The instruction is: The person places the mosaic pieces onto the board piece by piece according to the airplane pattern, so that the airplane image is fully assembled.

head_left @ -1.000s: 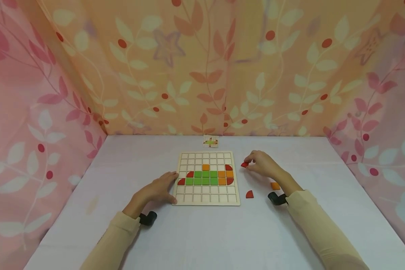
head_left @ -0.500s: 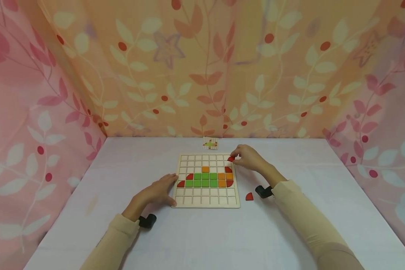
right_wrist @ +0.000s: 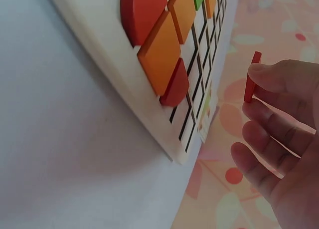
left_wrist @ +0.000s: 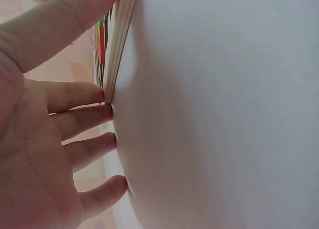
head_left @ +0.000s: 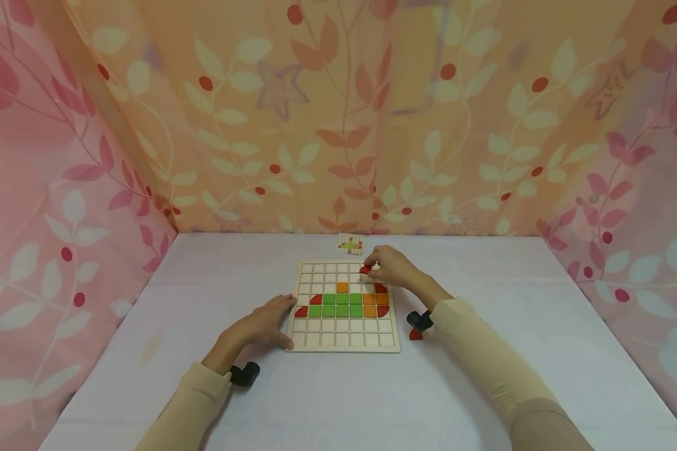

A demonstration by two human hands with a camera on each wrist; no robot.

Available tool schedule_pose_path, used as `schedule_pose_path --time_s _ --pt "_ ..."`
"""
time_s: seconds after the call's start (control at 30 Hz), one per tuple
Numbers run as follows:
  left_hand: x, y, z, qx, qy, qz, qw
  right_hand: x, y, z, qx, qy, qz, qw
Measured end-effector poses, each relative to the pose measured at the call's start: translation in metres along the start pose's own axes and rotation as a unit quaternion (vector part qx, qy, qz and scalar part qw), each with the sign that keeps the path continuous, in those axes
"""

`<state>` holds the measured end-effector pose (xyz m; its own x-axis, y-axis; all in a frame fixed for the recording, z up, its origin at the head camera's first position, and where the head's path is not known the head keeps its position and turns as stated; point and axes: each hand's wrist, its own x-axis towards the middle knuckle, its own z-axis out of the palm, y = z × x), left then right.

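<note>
A wooden grid board [head_left: 343,342] lies on the table with green squares [head_left: 342,305], orange squares [head_left: 369,305] and red quarter-circle tiles set in its cells. My right hand [head_left: 396,268] pinches a red quarter-circle tile [right_wrist: 252,77] between thumb and fingers, above the upper right part of the board. Against the board's left edge rests my left hand [head_left: 262,324], its fingers spread and thumb near the lower left corner. In the left wrist view the left fingertips [left_wrist: 102,94] touch the board's side and the table beside it.
A small picture card [head_left: 351,244] with a coloured pattern on a grid lies behind the board. Another red quarter-circle tile [head_left: 415,336] sits right of the board, partly covered by the black wrist camera [head_left: 419,321]. Patterned curtains [head_left: 338,125] enclose the table at the back and sides.
My right hand has moved left with the red tile, from the table right of the board to over its upper right cells. My left hand has stayed at the board's edge.
</note>
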<state>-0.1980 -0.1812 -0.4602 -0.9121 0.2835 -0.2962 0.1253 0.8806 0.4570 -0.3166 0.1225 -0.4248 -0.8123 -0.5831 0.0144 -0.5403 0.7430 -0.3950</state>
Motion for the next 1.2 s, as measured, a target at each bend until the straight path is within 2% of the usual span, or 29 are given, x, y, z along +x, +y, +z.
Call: schedule_pose_path --time_s 0.43,0.63,0.83,1.07,1.2 --pt "-0.003 0.005 0.000 -0.007 0.004 -0.001 1.0000 0.025 -0.013 0.020 -0.018 -0.011 -0.042 0.999" --pt "-0.003 0.003 0.001 -0.006 0.006 -0.005 1.0000 0.033 -0.018 0.030 0.002 -0.024 -0.029 0.999" --pt "-0.001 0.001 0.003 -0.007 0.010 -0.005 0.9999 0.036 -0.023 0.037 -0.028 -0.017 -0.057 0.998" --pt "-0.001 0.001 0.004 -0.011 0.013 -0.003 0.9998 0.037 -0.026 0.040 -0.011 -0.030 -0.017 0.999" --pt "-0.001 0.001 0.003 -0.009 0.014 -0.002 0.9999 0.038 -0.026 0.041 -0.014 -0.030 -0.009 0.999"
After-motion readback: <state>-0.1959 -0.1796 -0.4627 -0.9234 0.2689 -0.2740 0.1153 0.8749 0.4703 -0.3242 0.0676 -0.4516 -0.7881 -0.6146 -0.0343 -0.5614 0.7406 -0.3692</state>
